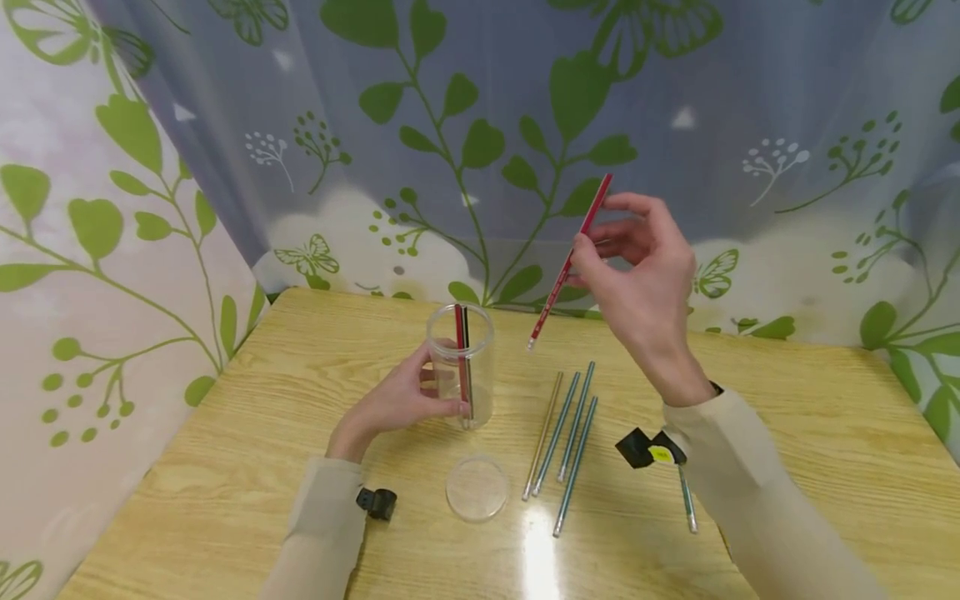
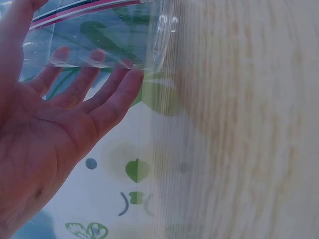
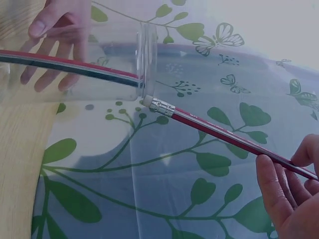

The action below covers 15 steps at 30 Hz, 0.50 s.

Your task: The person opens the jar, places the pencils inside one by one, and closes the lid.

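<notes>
A clear plastic jar (image 1: 480, 392) stands upright on the table, with my left hand (image 1: 397, 398) gripping its side, fingers behind and thumb in front. Inside it lean a red pencil (image 1: 460, 350) and a black pencil (image 1: 467, 333). Up and to the right of the jar, my right hand (image 1: 651, 271) pinches another red pencil (image 1: 562, 279) between thumb and fingers. That pencil slants, its white eraser end (image 3: 148, 101) lowest. In the right wrist view the eraser appears close to the jar's rim (image 3: 145, 64); the head view shows it to the right of the jar.
A round clear lid (image 1: 477, 490) lies in front of the jar. To its right lie a gold pencil (image 1: 543, 433) and three teal pencils (image 1: 576, 467). One more teal pencil (image 1: 687, 500) shows partly under the right sleeve. A patterned curtain (image 1: 510, 167) hangs behind the table (image 1: 270, 392).
</notes>
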Available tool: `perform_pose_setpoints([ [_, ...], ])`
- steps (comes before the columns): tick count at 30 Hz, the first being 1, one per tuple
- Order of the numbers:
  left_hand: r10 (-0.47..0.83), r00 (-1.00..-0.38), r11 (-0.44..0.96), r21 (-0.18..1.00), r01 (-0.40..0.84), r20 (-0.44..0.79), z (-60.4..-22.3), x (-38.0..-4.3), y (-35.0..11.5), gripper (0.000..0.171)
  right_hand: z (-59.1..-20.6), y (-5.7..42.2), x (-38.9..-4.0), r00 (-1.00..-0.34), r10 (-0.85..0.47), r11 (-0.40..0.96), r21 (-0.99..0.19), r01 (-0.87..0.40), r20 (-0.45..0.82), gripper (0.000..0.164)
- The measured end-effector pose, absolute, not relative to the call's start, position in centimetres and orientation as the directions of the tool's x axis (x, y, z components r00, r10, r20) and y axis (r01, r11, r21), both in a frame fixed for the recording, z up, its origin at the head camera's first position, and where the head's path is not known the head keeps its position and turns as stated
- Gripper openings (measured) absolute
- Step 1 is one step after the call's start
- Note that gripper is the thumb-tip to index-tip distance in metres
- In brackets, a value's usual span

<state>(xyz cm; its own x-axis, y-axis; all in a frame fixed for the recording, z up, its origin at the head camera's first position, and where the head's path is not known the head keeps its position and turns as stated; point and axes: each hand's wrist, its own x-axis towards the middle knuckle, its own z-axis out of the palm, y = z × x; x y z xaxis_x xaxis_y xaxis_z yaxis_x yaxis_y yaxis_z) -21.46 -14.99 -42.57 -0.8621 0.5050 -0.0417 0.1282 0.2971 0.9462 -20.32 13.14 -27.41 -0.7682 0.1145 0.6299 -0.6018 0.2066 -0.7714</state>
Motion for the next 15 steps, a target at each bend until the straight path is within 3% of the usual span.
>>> perform_pose_setpoints([
  [15,0.509,-0.86,0.297,0.945,0.137,-0.036,-42.7,-21.6,-15.0,0.076,-26.6,10.1,-20.3,-0.684,0.088,0.089,-0.689,-0.719,0.724,0.034],
])
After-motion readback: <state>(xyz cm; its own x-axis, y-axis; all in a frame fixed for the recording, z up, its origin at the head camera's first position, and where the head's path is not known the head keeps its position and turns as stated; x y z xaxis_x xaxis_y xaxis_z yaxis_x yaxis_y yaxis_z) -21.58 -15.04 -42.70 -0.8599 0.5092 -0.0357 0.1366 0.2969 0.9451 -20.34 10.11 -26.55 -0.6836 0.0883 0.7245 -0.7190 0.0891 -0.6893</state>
